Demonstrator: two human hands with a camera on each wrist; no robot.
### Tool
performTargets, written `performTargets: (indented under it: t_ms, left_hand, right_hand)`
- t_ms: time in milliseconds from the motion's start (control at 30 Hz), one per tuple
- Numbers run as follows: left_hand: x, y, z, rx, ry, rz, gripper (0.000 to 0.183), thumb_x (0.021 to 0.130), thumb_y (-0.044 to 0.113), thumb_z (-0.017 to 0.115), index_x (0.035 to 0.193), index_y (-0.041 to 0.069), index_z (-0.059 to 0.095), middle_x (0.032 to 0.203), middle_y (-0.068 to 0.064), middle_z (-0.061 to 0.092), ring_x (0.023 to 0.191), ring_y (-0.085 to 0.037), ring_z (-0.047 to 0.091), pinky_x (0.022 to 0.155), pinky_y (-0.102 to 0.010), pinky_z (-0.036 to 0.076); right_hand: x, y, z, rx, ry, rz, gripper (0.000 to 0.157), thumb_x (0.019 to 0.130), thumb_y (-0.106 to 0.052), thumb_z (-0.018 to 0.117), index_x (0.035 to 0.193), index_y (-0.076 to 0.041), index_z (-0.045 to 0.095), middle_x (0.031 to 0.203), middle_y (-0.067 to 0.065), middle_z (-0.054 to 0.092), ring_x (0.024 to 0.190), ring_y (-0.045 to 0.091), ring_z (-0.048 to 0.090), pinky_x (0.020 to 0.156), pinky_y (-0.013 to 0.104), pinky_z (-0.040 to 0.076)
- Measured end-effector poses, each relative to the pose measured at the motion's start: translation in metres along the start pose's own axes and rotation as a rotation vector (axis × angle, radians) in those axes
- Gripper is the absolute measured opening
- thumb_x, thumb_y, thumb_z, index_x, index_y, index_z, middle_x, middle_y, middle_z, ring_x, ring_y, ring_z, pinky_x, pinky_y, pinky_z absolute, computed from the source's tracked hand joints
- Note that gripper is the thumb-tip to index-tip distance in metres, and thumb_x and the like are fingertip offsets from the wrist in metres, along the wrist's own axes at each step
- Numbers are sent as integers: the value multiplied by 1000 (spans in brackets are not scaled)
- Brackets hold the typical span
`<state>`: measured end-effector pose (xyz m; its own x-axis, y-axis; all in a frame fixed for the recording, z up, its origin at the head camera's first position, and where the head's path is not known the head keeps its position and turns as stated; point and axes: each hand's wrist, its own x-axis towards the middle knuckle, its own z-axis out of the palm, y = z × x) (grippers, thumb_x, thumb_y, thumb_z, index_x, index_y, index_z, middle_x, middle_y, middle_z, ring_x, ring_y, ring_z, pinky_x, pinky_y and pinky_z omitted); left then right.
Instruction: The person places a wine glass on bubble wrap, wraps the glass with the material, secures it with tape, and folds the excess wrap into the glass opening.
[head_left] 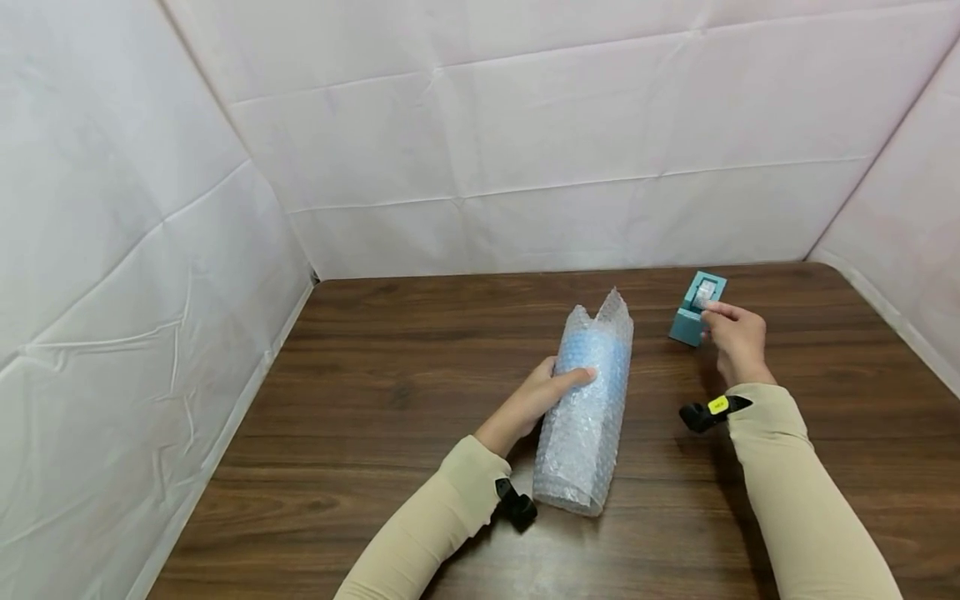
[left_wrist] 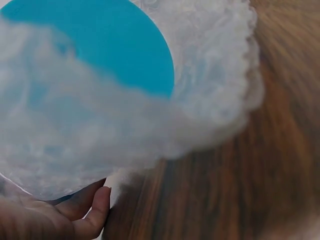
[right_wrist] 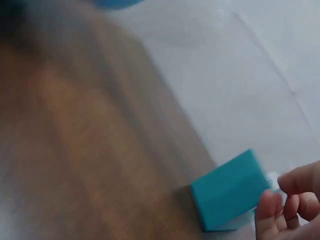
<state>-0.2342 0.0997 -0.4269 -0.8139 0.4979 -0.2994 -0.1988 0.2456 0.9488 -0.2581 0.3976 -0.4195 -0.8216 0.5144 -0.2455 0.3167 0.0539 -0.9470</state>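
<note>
My left hand (head_left: 534, 398) grips a bubble-wrapped cylinder (head_left: 581, 433), its thumb across the top side. Pale blue shows through the wrap's far half, and the far end of the wrap stands up in loose points. The left wrist view looks into the open end, where a flat teal disc (left_wrist: 120, 45) sits inside the bubble wrap (left_wrist: 215, 85). Farther off to the right, my right hand (head_left: 738, 337) is at a small teal tape dispenser (head_left: 687, 327). Its thumb and forefinger pinch the whitish clear tape (right_wrist: 273, 180) beside the dispenser's teal side.
Both stand on a dark brown wooden table (head_left: 360, 400). White cloth walls (head_left: 525, 125) close in the back, left and right. A black wrist camera (head_left: 516, 505) is strapped over the left sleeve, and another (head_left: 701, 417) over the right.
</note>
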Motion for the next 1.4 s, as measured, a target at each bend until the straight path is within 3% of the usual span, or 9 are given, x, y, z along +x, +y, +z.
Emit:
performTargets:
  t_ms: [100, 200, 267, 400, 567, 667, 900, 1033, 1400]
  left_hand:
    - [1, 1, 0, -10, -7, 10, 84, 85, 52, 63, 149, 10, 27, 139, -12, 45, 114, -24, 53, 97, -46, 45]
    - [2, 1, -2, -24, -13, 19, 84, 86, 50, 63, 149, 9, 27, 136, -11, 47, 111, -23, 54, 95, -45, 46]
    - [2, 1, -2, -31, -17, 19, 83, 86, 49, 63, 149, 9, 27, 134, -11, 48, 109, -22, 54, 94, -44, 46]
    - [2, 2, -2, -34, -22, 17, 84, 86, 49, 63, 149, 9, 26, 134, -11, 48, 108, -22, 54, 94, -43, 46]
    - [2, 0, -1, -35, -16, 10, 83, 86, 49, 64, 149, 9, 26, 135, -11, 48, 109, -22, 54, 94, -43, 46]
    - [2, -1, 0, -37, -14, 10, 83, 86, 48, 64, 149, 10, 27, 135, -11, 48, 110, -22, 54, 95, -44, 46]
    - [2, -2, 1, -40, -20, 13, 82, 86, 48, 64, 149, 9, 27, 135, -11, 48, 110, -22, 54, 96, -44, 45]
    - [2, -1, 1, -38, -22, 12, 82, 87, 48, 63, 149, 9, 28, 133, -11, 49, 109, -22, 54, 94, -43, 46]
    - [6, 0, 0, -38, -22, 15, 84, 86, 49, 64, 149, 9, 27, 135, -11, 48, 110, -22, 54, 95, -44, 46]
  right_hand:
    - [0, -6, -7, 8, -29, 23, 49, 95, -21, 55, 139, 0, 48, 99, -7, 50, 75, 0, 56, 76, 20, 51]
    - [-1, -9, -9, -59, -85, 52, 57, 95, -34, 55, 141, -1, 45, 99, -5, 51, 79, 0, 56, 81, 22, 49]
    - [-3, -10, -10, 19, -123, 103, 57, 94, -39, 57, 138, -3, 47, 93, -5, 54, 77, 2, 57, 77, 21, 50]
    - [-5, -12, -8, 248, -146, 155, 39, 93, -30, 61, 121, -4, 52, 75, -5, 61, 66, 4, 61, 63, 19, 54]
    - [-7, -14, -7, 395, -193, 165, 37, 95, -35, 57, 116, -5, 55, 75, -2, 68, 71, 10, 69, 71, 27, 58]
    - [-6, -15, -6, 407, -197, 159, 43, 97, -39, 53, 121, -4, 52, 76, 0, 69, 73, 12, 71, 75, 31, 58]
    - [-7, -12, -4, 290, -181, 120, 22, 97, -21, 55, 110, -3, 57, 71, -5, 67, 73, 6, 68, 75, 27, 57]
    - [-7, -12, -3, 228, -177, 120, 24, 97, -23, 54, 110, -3, 56, 70, -7, 66, 73, 4, 68, 75, 24, 56]
    - [-6, -15, 1, 261, -158, 113, 15, 94, -16, 49, 94, -4, 58, 69, -6, 64, 74, 5, 65, 74, 21, 55]
